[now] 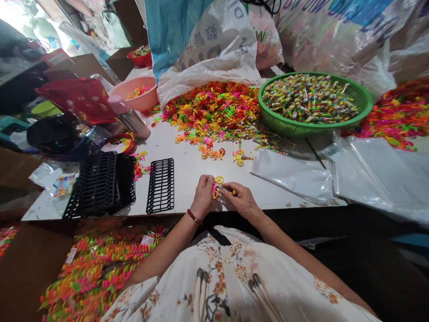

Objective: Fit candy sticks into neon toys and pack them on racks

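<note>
My left hand (203,195) is closed in a pinch on small yellow and pink plastic rings (217,184) just above the near table edge. My right hand (240,200) is closed on a thin multicoloured candy tube (228,189) whose tip meets the rings. The two hands touch each other at the fingertips. A red bead bracelet sits on my left wrist. A heap of bright plastic rings (211,107) spreads across the white table (194,165) beyond my hands, spilling from a large plastic bag (204,49). A green basket (363,96) full of small candy tubes stands at the right.
Black plastic racks (161,185) and a stack of them (100,183) lie at the left. A pink bowl (147,100), a pink bottle (129,116) and clear plastic bags (368,172) are on the table. A box of finished coloured pieces (97,268) sits by my left knee.
</note>
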`<state>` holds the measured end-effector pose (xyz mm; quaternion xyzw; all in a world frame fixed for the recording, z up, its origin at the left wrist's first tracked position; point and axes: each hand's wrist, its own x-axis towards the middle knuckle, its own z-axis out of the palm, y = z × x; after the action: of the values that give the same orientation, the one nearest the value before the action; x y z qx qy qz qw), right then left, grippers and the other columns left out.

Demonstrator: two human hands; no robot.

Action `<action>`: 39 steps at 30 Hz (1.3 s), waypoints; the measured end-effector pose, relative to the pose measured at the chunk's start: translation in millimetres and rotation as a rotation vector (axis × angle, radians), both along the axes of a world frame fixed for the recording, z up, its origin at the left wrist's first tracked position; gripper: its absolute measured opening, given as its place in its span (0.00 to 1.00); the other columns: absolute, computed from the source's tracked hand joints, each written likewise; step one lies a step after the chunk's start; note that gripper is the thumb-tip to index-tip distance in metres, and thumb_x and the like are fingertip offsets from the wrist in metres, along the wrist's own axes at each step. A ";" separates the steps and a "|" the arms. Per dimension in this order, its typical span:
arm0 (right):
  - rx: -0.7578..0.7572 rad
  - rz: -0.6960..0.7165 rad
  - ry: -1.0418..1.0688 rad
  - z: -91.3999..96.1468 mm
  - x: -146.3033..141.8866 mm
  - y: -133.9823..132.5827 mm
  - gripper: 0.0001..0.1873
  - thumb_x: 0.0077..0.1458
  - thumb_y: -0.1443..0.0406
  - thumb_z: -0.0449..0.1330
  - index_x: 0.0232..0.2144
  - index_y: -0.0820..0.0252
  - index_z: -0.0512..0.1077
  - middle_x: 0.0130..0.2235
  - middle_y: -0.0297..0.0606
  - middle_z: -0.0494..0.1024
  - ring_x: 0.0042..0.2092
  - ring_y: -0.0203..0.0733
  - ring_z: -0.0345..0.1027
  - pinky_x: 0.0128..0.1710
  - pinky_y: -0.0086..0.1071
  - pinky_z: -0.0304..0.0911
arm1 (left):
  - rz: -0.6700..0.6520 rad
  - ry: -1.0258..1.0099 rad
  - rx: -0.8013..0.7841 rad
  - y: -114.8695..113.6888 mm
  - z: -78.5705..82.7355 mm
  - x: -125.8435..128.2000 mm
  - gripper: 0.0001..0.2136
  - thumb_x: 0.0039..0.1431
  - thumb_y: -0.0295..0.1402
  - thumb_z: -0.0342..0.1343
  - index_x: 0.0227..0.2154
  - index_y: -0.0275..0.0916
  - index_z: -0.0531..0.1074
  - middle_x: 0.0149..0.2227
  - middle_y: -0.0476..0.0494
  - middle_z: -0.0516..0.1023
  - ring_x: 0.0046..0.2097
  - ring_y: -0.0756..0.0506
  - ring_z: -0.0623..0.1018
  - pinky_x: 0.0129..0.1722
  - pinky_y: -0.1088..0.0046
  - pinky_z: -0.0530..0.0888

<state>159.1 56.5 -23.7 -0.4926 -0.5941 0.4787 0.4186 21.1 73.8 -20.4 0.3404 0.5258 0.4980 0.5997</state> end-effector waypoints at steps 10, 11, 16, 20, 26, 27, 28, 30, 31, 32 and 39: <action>-0.459 -0.011 0.337 -10.7 -1.0 1.4 0.24 0.45 0.49 0.66 0.39 0.60 0.78 0.23 0.29 0.71 0.21 0.28 0.55 0.21 0.24 0.49 | -0.007 -0.135 -0.042 1.0 -0.1 0.8 0.17 0.55 0.48 0.57 0.33 0.40 0.61 0.20 0.57 0.66 0.17 0.54 0.66 0.14 0.79 0.65; -0.481 0.001 0.364 -10.2 -0.7 1.1 0.25 0.45 0.49 0.66 0.39 0.60 0.77 0.22 0.28 0.70 0.20 0.27 0.53 0.20 0.24 0.47 | -0.011 -0.139 -0.042 1.0 -0.7 0.6 0.17 0.55 0.49 0.57 0.33 0.40 0.61 0.20 0.57 0.66 0.17 0.54 0.66 0.14 0.79 0.64; -0.498 0.023 0.402 -9.1 0.2 0.8 0.24 0.44 0.49 0.67 0.37 0.60 0.77 0.22 0.28 0.69 0.20 0.27 0.53 0.20 0.24 0.45 | -0.019 -0.081 -0.007 0.3 -2.6 0.2 0.17 0.56 0.49 0.56 0.32 0.41 0.61 0.20 0.58 0.65 0.16 0.55 0.65 0.14 0.80 0.63; -0.368 -0.006 0.315 -12.1 0.0 1.5 0.20 0.47 0.51 0.66 0.36 0.59 0.78 0.29 0.33 0.77 0.27 0.33 0.65 0.27 0.27 0.59 | -0.031 0.005 0.037 -0.9 -2.1 0.9 0.16 0.59 0.49 0.54 0.33 0.42 0.60 0.19 0.58 0.65 0.15 0.54 0.65 0.14 0.80 0.61; -0.018 -0.056 0.069 -15.2 0.2 2.1 0.14 0.53 0.55 0.62 0.37 0.56 0.79 0.39 0.40 0.80 0.42 0.44 0.71 0.46 0.38 0.65 | -0.006 0.092 0.045 -1.0 -4.6 0.8 0.15 0.60 0.49 0.52 0.33 0.43 0.61 0.20 0.57 0.65 0.16 0.54 0.64 0.15 0.79 0.59; 0.018 -0.049 0.049 -15.1 0.3 2.1 0.13 0.54 0.56 0.62 0.37 0.56 0.79 0.39 0.40 0.80 0.41 0.44 0.72 0.45 0.37 0.65 | 0.003 0.109 0.044 -1.0 -4.7 0.5 0.14 0.60 0.48 0.53 0.33 0.42 0.61 0.20 0.57 0.65 0.17 0.54 0.64 0.16 0.79 0.59; 0.054 -0.046 0.032 -14.7 0.5 2.0 0.13 0.55 0.56 0.61 0.37 0.55 0.79 0.38 0.40 0.80 0.40 0.43 0.72 0.44 0.36 0.66 | 0.015 0.125 0.044 -1.1 -4.6 0.2 0.14 0.60 0.47 0.54 0.32 0.42 0.62 0.20 0.57 0.65 0.17 0.54 0.64 0.16 0.78 0.59; 0.115 -0.040 0.007 -13.0 0.9 1.6 0.12 0.56 0.57 0.61 0.38 0.54 0.79 0.36 0.39 0.79 0.38 0.42 0.71 0.42 0.35 0.66 | 0.052 0.154 0.052 -1.6 -3.7 -0.1 0.13 0.59 0.45 0.56 0.32 0.42 0.63 0.20 0.56 0.64 0.19 0.53 0.64 0.18 0.78 0.59; 0.140 -0.035 -0.004 -11.8 1.1 1.3 0.11 0.57 0.58 0.60 0.38 0.54 0.79 0.35 0.38 0.78 0.37 0.41 0.71 0.40 0.34 0.66 | 0.070 0.163 0.056 -2.0 -2.9 0.1 0.12 0.58 0.44 0.57 0.31 0.42 0.64 0.20 0.56 0.64 0.19 0.53 0.63 0.19 0.78 0.59; 0.160 -0.027 -0.015 -10.4 1.3 1.0 0.11 0.57 0.58 0.60 0.39 0.54 0.79 0.35 0.38 0.78 0.36 0.41 0.70 0.40 0.34 0.65 | 0.082 0.168 0.055 -2.4 -2.2 0.7 0.12 0.58 0.43 0.58 0.31 0.42 0.63 0.21 0.56 0.64 0.20 0.53 0.63 0.19 0.77 0.59; 0.170 -0.022 -0.066 -2.9 2.4 1.9 0.12 0.58 0.58 0.59 0.39 0.54 0.79 0.33 0.38 0.77 0.35 0.41 0.69 0.37 0.33 0.64 | 0.029 0.089 -0.045 -1.7 -0.7 6.6 0.14 0.59 0.48 0.53 0.32 0.42 0.62 0.21 0.56 0.64 0.18 0.54 0.63 0.17 0.78 0.58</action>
<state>161.5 58.4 -26.6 -0.4773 -0.6407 0.4053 0.4442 27.7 72.1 -21.1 0.3409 0.5678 0.4792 0.5760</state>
